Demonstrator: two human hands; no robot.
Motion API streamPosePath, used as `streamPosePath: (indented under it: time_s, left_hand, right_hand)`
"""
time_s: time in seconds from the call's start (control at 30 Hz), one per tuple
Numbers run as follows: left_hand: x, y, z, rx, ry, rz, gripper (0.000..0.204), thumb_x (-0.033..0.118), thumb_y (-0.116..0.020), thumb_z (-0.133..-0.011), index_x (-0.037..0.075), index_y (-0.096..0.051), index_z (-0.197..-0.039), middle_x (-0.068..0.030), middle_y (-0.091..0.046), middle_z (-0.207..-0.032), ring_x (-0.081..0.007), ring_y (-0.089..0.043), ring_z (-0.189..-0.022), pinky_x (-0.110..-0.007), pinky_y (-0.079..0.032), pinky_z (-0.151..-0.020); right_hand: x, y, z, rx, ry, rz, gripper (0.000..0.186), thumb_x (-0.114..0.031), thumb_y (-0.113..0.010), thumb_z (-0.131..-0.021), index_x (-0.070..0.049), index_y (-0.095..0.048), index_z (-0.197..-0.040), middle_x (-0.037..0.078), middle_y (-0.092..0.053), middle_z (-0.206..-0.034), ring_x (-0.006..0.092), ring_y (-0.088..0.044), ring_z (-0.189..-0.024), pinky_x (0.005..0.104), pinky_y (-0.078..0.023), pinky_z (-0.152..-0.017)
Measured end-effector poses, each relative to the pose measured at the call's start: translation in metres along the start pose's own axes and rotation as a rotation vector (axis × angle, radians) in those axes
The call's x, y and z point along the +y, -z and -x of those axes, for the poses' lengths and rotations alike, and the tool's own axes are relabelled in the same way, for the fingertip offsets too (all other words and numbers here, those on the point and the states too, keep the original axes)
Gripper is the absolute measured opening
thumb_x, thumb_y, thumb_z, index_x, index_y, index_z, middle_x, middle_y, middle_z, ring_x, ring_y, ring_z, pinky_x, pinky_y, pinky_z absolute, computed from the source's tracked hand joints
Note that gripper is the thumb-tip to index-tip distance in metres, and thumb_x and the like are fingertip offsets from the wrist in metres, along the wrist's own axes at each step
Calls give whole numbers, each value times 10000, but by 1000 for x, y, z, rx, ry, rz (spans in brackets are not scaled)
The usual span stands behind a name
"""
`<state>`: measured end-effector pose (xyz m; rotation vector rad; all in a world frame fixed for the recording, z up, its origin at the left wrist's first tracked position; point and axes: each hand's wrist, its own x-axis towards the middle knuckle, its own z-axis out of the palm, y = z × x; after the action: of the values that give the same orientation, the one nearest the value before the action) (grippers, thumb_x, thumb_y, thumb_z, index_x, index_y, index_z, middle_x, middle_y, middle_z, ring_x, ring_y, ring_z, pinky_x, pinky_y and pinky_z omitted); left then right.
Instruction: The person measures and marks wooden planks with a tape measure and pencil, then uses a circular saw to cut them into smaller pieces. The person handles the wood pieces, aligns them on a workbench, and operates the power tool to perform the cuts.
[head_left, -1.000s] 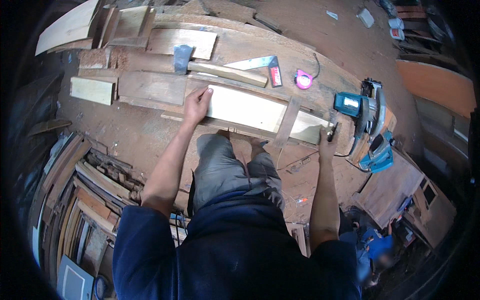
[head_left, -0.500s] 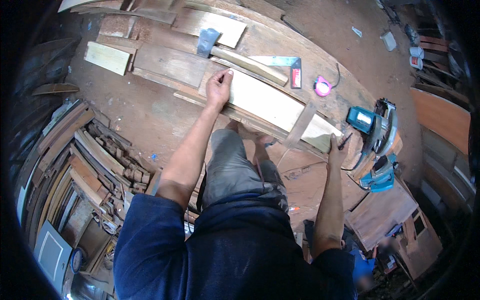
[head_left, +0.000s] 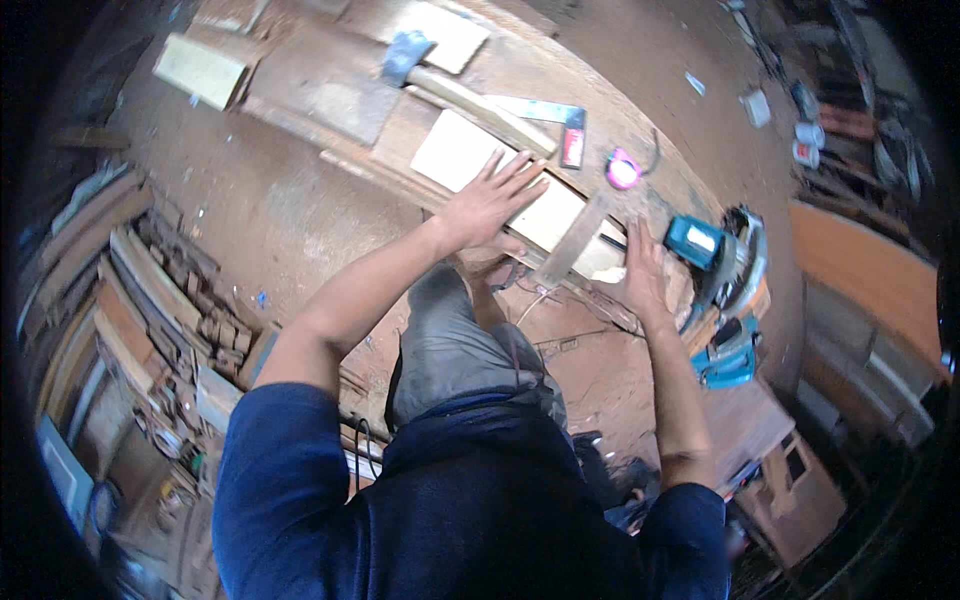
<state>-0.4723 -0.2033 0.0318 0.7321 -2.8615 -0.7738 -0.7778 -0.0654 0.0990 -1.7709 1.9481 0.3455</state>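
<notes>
A pale board [head_left: 445, 150] lies lengthwise on the workbench. My left hand [head_left: 490, 205] rests flat across its middle, fingers spread. Over the board's right part lies a short brown wood strip [head_left: 573, 242]. Beyond the strip, my right hand [head_left: 642, 275] is at the board's right end, fingers extended along it and thumb apart. A thin dark pencil [head_left: 612, 241] sticks out from between its fingers; the exact grip is partly hidden. Just behind the board are a tool with a blue-grey head [head_left: 405, 58] and wooden handle, a try square [head_left: 573, 135] and a pink tape measure [head_left: 622, 168].
A teal circular saw [head_left: 715, 245] stands at the bench's right end. Brown boards [head_left: 325, 85] and a short pale offcut [head_left: 200, 70] lie on the left. Stacked timber [head_left: 140, 320] fills the lower left. An orange panel [head_left: 865, 275] leans at far right.
My left hand has slid rightward from the pale board's left end and flattened onto its middle. My right hand has come in closer, its pencil now pointing left over the board. The view has shifted slightly.
</notes>
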Motion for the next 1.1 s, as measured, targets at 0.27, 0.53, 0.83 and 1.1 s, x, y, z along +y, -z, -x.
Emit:
streamPosePath:
  time_s: [0.27,0.53,0.83,1.1]
  left_hand:
    - [-27,-5,-7,77,-64,-99,1193,700,-765,-654,123,-316,-1597,-93,-330,-1648,-281,-259,-1548,-559,-90,-1289]
    - [-28,-14,-10,155,-75,-33,1185,672,-793,-622,122,-360,-1579,-97,-432,-1570,-285,-347,-1494,-568,-113,-1284]
    - [-19,-2,-4,138,-46,-91,1120,652,-781,-675,95,-388,-1564,-103,-425,-1575,-290,-341,-1497,-543,-129,-1283]
    - [-50,-9,17,790,943,242,465,341,-648,-973,49,-630,-1335,-177,-608,-1367,-347,-574,-1261,-504,-439,-1072]
  right_hand:
    - [-2,-10,-19,37,154,91,1369,-552,-916,-510,131,-275,-1508,305,-411,-1488,444,-404,-1352,489,-328,-1182]
    - [12,-15,-25,73,225,76,1282,-547,-898,-514,125,-356,-1461,302,-509,-1378,447,-481,-1256,491,-397,-1112]
    - [11,-16,-24,110,262,63,1251,-486,-912,-522,121,-354,-1463,307,-493,-1397,457,-473,-1274,495,-377,-1130]
    - [11,-19,-21,90,216,76,1223,-461,-890,-578,115,-323,-1495,309,-464,-1447,458,-436,-1338,495,-346,-1163]
